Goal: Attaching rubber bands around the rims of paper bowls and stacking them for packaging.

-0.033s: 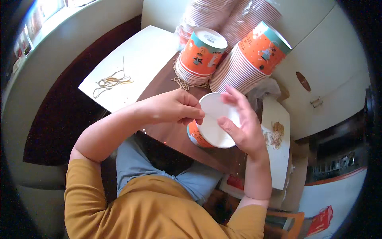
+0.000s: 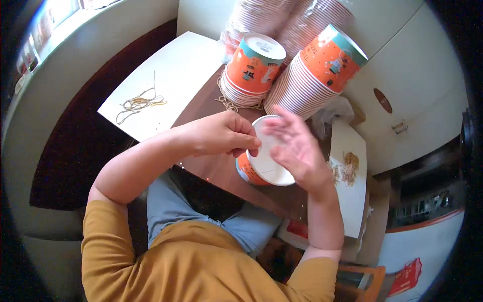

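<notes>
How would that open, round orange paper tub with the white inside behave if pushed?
The round orange paper tub is probably light, since its white inside looks hollow. Its curved wall suggests it could roll if knocked over. Its papery side might dent if squeezed.

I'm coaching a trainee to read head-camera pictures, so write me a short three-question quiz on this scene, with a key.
1. Multiple choice: what colour is the inside of the cup by the hands?
A) orange
B) white
C) teal

2. True or false: the left hand has its fingers spread wide.

3. Fill the gap: the right-hand unwrapped cup stack stands with its rims facing ____.

Key:
1. B
2. False: its fingers are curled, thumb and fingertips together; the right hand is the open one.
3. down
</notes>
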`<control>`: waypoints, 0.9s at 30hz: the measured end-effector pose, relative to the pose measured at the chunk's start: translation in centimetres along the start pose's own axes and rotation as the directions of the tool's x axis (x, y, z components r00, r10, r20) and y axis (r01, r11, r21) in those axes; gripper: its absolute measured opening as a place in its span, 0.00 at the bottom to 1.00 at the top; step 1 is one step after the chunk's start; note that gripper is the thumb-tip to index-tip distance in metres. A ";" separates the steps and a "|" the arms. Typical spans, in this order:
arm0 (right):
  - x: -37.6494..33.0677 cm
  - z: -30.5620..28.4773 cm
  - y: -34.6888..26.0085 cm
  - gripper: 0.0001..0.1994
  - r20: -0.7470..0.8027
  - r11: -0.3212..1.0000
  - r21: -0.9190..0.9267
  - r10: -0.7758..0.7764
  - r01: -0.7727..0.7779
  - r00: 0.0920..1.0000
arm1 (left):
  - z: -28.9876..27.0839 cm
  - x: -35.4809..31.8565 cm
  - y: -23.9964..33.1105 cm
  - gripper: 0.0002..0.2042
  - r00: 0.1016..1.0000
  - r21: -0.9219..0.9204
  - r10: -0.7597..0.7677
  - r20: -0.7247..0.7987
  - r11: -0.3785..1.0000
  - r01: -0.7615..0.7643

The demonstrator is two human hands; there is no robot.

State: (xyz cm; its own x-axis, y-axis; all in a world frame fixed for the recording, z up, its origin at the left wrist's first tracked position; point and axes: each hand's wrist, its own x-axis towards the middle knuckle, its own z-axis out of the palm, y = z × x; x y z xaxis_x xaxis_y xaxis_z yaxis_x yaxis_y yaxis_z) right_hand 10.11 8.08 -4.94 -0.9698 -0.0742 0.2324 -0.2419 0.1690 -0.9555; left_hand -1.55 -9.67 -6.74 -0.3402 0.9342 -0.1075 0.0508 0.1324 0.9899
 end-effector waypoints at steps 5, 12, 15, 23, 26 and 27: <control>0.8 -0.1 -0.2 0.18 0.078 0.918 0.213 0.326 -0.335 0.942 | -0.2 0.2 1.8 0.12 0.996 0.103 0.065 -0.065 0.993 -0.059; 1.1 -2.2 2.7 0.04 -0.215 0.943 -0.215 0.206 -0.252 0.955 | -0.8 2.7 -0.1 0.12 0.924 0.447 0.226 -0.308 0.892 -0.069; 1.6 -3.6 4.9 0.03 -0.223 0.882 -0.295 0.310 -0.367 0.924 | -1.6 5.0 -4.2 0.16 0.873 0.441 0.293 -0.389 0.892 -0.103; 2.3 -3.0 7.3 0.04 -0.193 0.820 -0.283 0.459 -0.497 0.867 | 3.4 2.2 -5.6 0.25 0.888 0.101 0.119 -0.444 0.991 -0.082; 2.2 -2.6 7.0 0.04 -0.157 0.827 -0.293 0.454 -0.481 0.877 | 3.7 1.4 -4.9 0.22 0.885 -0.058 0.000 -0.466 0.998 -0.031; 2.2 -2.5 6.9 0.04 -0.137 0.820 -0.309 0.463 -0.482 0.876 | 3.5 1.4 -5.0 0.22 0.885 -0.059 -0.005 -0.466 0.998 -0.025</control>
State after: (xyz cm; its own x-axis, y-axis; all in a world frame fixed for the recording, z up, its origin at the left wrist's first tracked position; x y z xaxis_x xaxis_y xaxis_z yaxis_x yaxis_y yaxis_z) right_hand 6.22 11.54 -10.59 -0.9657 0.1478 -0.2135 0.2587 0.4777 -0.8396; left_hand 1.04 -7.82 -12.19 -0.7386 0.6718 -0.0571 0.0042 0.0894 0.9960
